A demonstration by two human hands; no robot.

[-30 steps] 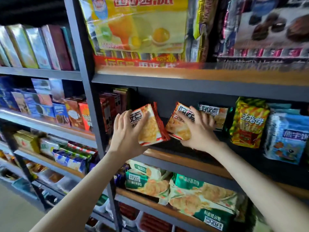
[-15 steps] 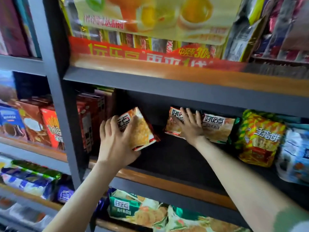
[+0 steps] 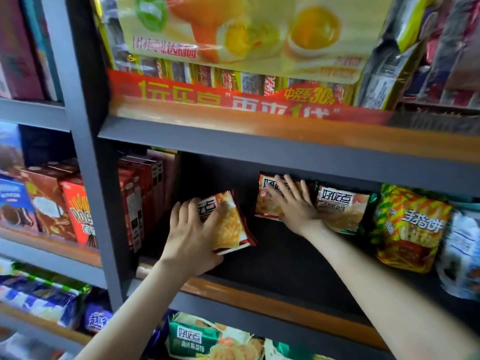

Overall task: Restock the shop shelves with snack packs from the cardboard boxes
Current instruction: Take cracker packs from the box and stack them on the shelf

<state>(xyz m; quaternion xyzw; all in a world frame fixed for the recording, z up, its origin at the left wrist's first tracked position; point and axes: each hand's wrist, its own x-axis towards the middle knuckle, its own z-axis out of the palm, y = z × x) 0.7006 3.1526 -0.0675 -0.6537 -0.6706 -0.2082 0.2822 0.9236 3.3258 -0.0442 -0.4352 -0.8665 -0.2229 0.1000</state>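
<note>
Both arms reach into the middle bay of a dark grey shelf (image 3: 285,255), whose front edge carries a wood-coloured strip.

Left hand (image 3: 192,237): fingers and thumb curled round a red-edged cracker pack (image 3: 230,224), thumb across its face, fingers behind the upper left corner. Pack is tilted, leaning to the left, lower edge near the shelf floor; contact with the floor cannot be judged.

Right hand (image 3: 293,203): fingers straight and spread, palm flat against a second red cracker pack (image 3: 267,201) that stands at the back of the bay. The hand covers the pack's right half. Pack stands roughly upright, touching or just overlapping the green-edged cracker pack (image 3: 342,209) on its right; the wrist crosses that pack's lower left corner.

Right of the green-edged one: a yellow and green striped biscuit bag (image 3: 413,227), then a pale blue and white bag (image 3: 462,253), cut by the frame edge.

Left wall of the bay: red boxes (image 3: 141,201) stood on end, apart from the held pack, with bare shelf between.

Shelf above: a large yellow bag showing egg yolks (image 3: 246,35), over a red display tray with yellow lettering (image 3: 220,97).

Neighbouring unit to the left: a red Pocky box (image 3: 78,211) and brown boxes beside it. Shelf below: a green cracker pack (image 3: 207,339) lying flat. View is motion-blurred towards the edges.
</note>
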